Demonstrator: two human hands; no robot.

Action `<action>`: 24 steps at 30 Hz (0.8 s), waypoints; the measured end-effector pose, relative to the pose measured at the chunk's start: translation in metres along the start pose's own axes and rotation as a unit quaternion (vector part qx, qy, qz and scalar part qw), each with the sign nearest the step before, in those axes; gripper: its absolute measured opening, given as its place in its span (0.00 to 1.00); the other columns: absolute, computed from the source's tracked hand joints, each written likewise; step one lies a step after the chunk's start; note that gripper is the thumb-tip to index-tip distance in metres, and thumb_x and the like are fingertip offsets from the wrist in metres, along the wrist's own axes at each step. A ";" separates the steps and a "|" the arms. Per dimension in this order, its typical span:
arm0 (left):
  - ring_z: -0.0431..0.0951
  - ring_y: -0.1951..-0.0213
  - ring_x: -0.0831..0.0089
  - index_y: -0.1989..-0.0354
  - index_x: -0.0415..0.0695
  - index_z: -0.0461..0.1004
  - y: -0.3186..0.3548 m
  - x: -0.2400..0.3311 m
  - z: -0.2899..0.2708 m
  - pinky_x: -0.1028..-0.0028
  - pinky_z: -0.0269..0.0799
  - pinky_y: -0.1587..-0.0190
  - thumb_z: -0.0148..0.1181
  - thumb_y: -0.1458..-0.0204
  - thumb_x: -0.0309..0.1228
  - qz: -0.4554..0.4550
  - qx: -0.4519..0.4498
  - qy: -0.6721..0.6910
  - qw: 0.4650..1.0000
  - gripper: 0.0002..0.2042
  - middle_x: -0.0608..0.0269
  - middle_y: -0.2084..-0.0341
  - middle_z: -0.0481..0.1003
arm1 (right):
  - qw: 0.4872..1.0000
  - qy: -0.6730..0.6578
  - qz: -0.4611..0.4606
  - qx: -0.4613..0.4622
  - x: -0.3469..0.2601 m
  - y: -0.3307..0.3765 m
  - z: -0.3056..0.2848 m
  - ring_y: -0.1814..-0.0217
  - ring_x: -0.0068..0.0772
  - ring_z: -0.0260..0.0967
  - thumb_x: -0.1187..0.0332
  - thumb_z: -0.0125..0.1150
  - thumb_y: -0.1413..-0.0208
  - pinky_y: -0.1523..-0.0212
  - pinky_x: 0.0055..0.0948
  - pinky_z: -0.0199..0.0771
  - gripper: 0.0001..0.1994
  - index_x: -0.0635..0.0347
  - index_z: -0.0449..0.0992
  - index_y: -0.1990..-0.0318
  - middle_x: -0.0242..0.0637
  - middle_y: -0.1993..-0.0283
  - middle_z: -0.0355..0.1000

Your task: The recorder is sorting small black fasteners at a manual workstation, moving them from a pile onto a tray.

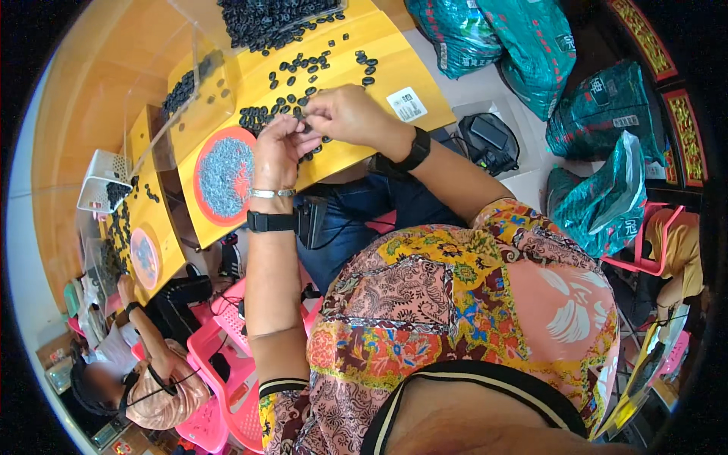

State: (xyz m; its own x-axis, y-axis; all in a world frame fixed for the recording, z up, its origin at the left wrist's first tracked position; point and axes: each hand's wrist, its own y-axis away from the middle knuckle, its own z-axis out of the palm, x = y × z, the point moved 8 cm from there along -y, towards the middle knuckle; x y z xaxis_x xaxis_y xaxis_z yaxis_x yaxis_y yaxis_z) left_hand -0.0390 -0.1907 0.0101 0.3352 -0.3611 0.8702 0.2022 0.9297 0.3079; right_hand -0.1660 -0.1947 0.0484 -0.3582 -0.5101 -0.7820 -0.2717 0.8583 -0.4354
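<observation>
My left hand [277,148] and my right hand [345,114] meet over the yellow table [394,68], fingertips pinched together on a small black ring-shaped part [302,121]. Loose black parts [296,72] lie scattered on the table just beyond the hands, with a larger heap [265,19] farther back. To the left of my left hand sits a red round dish [224,176] filled with small grey metal pieces. Both wrists wear black bands; the left also has a silver bracelet.
A clear plastic divider [193,83] stands left of the dish. Beyond it another person [152,356] sits on a pink chair at a second yellow table with a white basket [102,178]. Green sacks [531,45] lie at the right, a black pouch [489,140] on the floor.
</observation>
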 end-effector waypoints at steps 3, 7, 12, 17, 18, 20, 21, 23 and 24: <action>0.75 0.74 0.68 0.74 0.41 0.67 -0.002 -0.009 -0.006 0.68 0.77 0.69 0.45 0.50 0.24 -0.013 0.032 -0.004 0.999 0.04 0.63 0.78 0.69 | 0.996 0.057 -0.070 0.020 -0.011 0.005 0.003 0.74 0.40 0.70 0.72 0.55 0.57 0.72 0.30 0.70 0.05 0.64 0.74 0.73 0.41 0.76 0.70; 0.76 0.69 0.64 0.75 0.41 0.66 -0.008 -0.013 -0.019 0.64 0.76 0.62 0.45 0.50 0.24 -0.013 0.036 0.059 0.998 0.05 0.61 0.78 0.70 | 0.996 0.043 -0.062 0.037 -0.006 0.002 0.002 0.71 0.39 0.72 0.71 0.56 0.55 0.69 0.30 0.71 0.06 0.62 0.75 0.71 0.42 0.72 0.73; 0.76 0.63 0.52 0.77 0.40 0.64 -0.009 -0.014 -0.013 0.62 0.75 0.60 0.44 0.49 0.26 -0.052 -0.004 0.099 0.994 0.07 0.50 0.73 0.73 | 0.999 0.042 0.005 0.026 0.010 0.001 -0.013 0.68 0.37 0.73 0.68 0.57 0.52 0.66 0.28 0.71 0.08 0.60 0.77 0.66 0.40 0.69 0.74; 0.76 0.63 0.53 0.78 0.38 0.64 -0.012 -0.015 -0.023 0.62 0.74 0.57 0.43 0.48 0.27 -0.042 -0.011 0.127 0.991 0.09 0.44 0.68 0.73 | 0.997 0.001 0.040 -0.062 0.014 0.003 -0.001 0.68 0.35 0.72 0.67 0.59 0.54 0.67 0.27 0.71 0.08 0.58 0.77 0.66 0.40 0.69 0.74; 0.75 0.61 0.53 0.78 0.37 0.64 -0.012 -0.015 -0.025 0.61 0.74 0.55 0.43 0.48 0.28 -0.040 -0.018 0.140 0.989 0.09 0.42 0.67 0.73 | 0.994 -0.047 0.057 -0.084 0.014 0.004 0.004 0.68 0.35 0.72 0.68 0.60 0.55 0.67 0.27 0.71 0.08 0.58 0.77 0.67 0.39 0.69 0.74; 0.76 0.63 0.54 0.78 0.38 0.64 -0.011 -0.015 -0.025 0.63 0.75 0.58 0.44 0.48 0.27 -0.039 -0.020 0.142 0.989 0.09 0.43 0.68 0.73 | 0.997 -0.022 0.028 -0.071 0.013 0.005 0.007 0.69 0.35 0.72 0.67 0.60 0.55 0.67 0.27 0.71 0.08 0.57 0.77 0.67 0.39 0.70 0.73; 0.76 0.65 0.55 0.77 0.39 0.65 -0.010 -0.015 -0.023 0.64 0.76 0.61 0.44 0.48 0.27 -0.039 -0.023 0.144 0.989 0.08 0.44 0.69 0.74 | 0.998 0.004 0.000 -0.058 0.010 0.005 0.007 0.69 0.35 0.72 0.67 0.61 0.56 0.68 0.27 0.71 0.08 0.57 0.77 0.67 0.38 0.70 0.73; 0.76 0.65 0.56 0.77 0.39 0.65 -0.008 -0.014 -0.020 0.64 0.76 0.62 0.44 0.48 0.27 -0.041 -0.018 0.143 0.989 0.08 0.46 0.70 0.73 | 0.999 0.017 -0.030 -0.039 0.007 0.006 0.007 0.70 0.35 0.72 0.67 0.61 0.56 0.68 0.28 0.71 0.08 0.57 0.77 0.67 0.38 0.70 0.72; 0.76 0.66 0.57 0.77 0.40 0.65 -0.008 -0.014 -0.019 0.64 0.76 0.62 0.44 0.49 0.27 -0.043 -0.013 0.143 0.989 0.07 0.48 0.72 0.73 | 0.998 0.030 -0.059 -0.019 0.003 0.006 0.005 0.70 0.36 0.71 0.67 0.61 0.56 0.68 0.28 0.71 0.08 0.57 0.77 0.67 0.38 0.71 0.72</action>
State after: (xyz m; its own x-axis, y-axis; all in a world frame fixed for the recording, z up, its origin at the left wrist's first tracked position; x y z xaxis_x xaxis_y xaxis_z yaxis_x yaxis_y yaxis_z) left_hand -0.0276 -0.1942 -0.0116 0.5609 -0.4476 0.6965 0.2637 0.8940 0.3622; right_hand -0.1640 -0.1911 0.0406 -0.3741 -0.6113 -0.6973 -0.3494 0.7895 -0.5047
